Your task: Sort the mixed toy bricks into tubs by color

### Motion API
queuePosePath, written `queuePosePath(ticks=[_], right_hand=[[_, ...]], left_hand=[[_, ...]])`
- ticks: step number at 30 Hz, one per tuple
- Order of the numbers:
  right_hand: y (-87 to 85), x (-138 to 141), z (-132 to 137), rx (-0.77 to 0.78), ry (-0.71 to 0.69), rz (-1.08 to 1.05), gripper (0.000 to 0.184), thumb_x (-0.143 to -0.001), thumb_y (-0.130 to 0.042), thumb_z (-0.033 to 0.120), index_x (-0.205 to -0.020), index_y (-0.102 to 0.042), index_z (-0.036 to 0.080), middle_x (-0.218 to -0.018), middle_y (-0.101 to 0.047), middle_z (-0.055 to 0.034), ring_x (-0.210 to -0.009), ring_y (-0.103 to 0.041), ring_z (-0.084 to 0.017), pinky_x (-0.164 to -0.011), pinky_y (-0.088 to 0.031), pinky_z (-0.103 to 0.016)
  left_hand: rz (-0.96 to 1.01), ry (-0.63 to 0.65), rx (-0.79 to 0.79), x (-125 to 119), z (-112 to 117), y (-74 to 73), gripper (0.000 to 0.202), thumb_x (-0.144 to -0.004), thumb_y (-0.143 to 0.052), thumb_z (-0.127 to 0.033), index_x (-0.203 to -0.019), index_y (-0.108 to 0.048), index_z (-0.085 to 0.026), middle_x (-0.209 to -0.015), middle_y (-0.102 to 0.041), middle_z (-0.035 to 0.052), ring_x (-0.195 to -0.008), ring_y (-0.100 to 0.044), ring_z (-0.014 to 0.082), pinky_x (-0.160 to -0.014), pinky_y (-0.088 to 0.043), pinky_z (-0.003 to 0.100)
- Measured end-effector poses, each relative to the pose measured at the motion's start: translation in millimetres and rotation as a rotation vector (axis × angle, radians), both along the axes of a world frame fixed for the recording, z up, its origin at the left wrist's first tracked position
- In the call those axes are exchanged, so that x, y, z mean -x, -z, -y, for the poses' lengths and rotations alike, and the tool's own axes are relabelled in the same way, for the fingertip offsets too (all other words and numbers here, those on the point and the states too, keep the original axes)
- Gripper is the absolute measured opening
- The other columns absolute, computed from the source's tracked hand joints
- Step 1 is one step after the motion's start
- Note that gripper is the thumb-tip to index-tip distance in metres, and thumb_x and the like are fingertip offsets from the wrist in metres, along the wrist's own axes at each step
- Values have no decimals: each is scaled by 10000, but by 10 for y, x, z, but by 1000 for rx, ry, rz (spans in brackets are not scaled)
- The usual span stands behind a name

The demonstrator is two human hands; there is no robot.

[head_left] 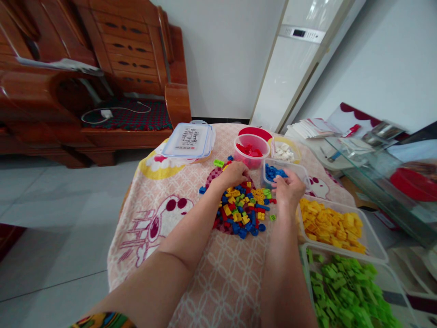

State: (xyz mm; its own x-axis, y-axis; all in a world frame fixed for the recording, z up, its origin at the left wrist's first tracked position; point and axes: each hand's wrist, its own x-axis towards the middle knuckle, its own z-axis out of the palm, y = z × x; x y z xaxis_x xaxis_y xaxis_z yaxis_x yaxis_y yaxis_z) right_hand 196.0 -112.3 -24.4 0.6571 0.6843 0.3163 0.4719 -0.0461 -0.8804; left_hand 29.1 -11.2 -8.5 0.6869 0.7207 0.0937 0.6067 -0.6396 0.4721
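A mixed pile of toy building bricks (241,207) in red, blue, yellow and green lies on the cloth-covered table. My left hand (235,174) is over the far side of this pile, just short of the round tub (251,139) of red bricks. Its fingers are curled down and closed, and whatever they hold is hidden. At the near edge of the clear box (298,171) with blue bricks (274,172) is my right hand (289,186). Thumb and fingers there are pinched together, with anything between them too small to make out.
Along the right stand a box of yellow bricks (331,225) and a box of green bricks (351,291). White pieces (284,152) sit in a container at the back. Lids (189,140) lie at the back left. A glass shelf (382,182) borders the table's right side.
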Motion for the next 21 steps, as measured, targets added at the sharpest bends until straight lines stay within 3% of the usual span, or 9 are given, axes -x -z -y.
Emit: queuePosePath(ticks=[4, 11, 21], right_hand=[[-13, -37, 9, -55, 82, -152, 587, -714, -606, 376, -1214, -680, 77, -716, -726, -63, -521, -664, -198, -437, -517, -274], [-101, 139, 15, -15, -50, -137, 393, -731, -576, 397, -948, -742, 114, -606, -678, -20, -463, -624, -163, -447, -499, -250], [-92, 215, 9, 8, -114, -129, 344, -728, -584, 381, -890, -744, 123, -566, -657, -4, -446, -607, -158, -473, -511, -259]], left_hand=[[37, 1, -4, 5, -19, 37, 150, -734, -659, -126, -772, -800, -163, -738, -746, 31, -716, -649, 153, -745, -504, 245], [126, 15, 74, 120, -75, 3, 263, -741, -624, -102, -921, -803, -171, -867, -776, 26, -772, -672, 140, -752, -525, 221], [283, -75, 157, 299, -188, 9, 278, -716, -618, -93, -937, -782, -134, -862, -763, 32, -767, -675, 151, -767, -543, 246]])
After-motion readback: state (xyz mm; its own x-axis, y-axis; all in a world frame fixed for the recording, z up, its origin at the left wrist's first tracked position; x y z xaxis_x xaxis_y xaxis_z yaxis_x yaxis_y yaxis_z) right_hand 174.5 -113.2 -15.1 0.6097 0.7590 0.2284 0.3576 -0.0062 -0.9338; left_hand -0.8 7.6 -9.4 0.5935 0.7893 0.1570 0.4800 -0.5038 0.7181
